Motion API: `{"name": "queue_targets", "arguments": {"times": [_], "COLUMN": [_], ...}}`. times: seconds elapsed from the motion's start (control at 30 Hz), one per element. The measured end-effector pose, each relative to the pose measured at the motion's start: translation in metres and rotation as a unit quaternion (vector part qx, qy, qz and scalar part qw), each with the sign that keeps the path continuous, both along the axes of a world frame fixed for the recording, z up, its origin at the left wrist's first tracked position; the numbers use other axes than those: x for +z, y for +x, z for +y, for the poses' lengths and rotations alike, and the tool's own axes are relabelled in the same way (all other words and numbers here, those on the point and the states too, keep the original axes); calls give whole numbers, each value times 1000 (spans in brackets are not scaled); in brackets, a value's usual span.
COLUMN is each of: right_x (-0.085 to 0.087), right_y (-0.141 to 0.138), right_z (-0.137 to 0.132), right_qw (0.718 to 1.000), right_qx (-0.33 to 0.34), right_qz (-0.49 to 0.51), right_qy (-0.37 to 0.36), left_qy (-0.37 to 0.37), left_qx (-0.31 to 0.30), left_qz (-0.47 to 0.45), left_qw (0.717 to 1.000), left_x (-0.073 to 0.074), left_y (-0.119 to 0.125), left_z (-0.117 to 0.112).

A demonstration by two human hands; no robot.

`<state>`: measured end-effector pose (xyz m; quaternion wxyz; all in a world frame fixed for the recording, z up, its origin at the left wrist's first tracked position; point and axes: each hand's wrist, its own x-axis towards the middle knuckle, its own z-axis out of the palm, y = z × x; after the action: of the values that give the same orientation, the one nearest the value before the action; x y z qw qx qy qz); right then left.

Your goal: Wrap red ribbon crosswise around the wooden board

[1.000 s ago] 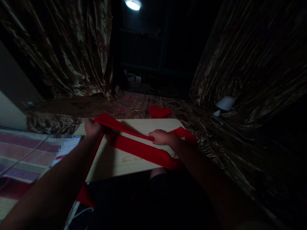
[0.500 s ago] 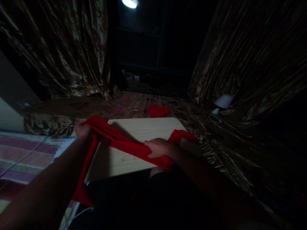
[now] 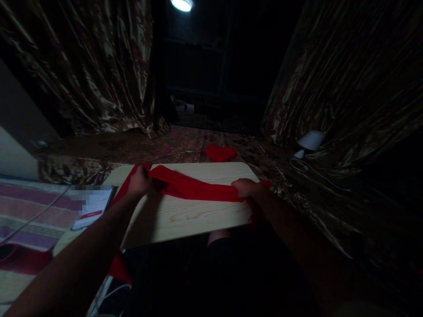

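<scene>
A long strip of red cloth (image 3: 198, 189) stretches between my two hands, over a pale wooden table (image 3: 198, 215). My left hand (image 3: 139, 180) is closed round the cloth near the table's left side. At the right side my right hand (image 3: 245, 187) grips the other end of the stretch. Loose cloth trails from both hands: on the left it hangs below the table edge, and on the right it passes behind my hand and forearm. The cloth's exact kind cannot be made out in the dim light.
Beyond the table lies another red piece (image 3: 220, 153) on a patterned cover. A small white lamp (image 3: 310, 141) with a cable stands at the right. Left are a booklet (image 3: 94, 209) and a striped bedspread (image 3: 33, 211). Patterned curtains (image 3: 109, 66) hang at the back.
Both hands have shifted right, and the right also moved away from me. The cloth between them now runs more level across the table, and the booklet at left shows more.
</scene>
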<state>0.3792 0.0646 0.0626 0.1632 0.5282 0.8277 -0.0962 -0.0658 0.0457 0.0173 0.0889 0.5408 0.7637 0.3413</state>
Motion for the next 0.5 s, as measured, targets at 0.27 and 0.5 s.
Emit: {"name": "queue_targets", "arguments": {"times": [0.27, 0.5], "right_x": [5, 22], "right_y": [9, -12], "right_z": [3, -1], "right_qw": [964, 965], "right_qx": [-47, -91], "right_qz": [227, 129], "right_qy": [-132, 209], "left_qy": [-85, -69], "left_qx": [14, -11], "left_qz": [89, 100], "left_qw": [992, 993], "left_x": [-1, -6], "left_y": [0, -3], "left_z": [-10, -12]}}
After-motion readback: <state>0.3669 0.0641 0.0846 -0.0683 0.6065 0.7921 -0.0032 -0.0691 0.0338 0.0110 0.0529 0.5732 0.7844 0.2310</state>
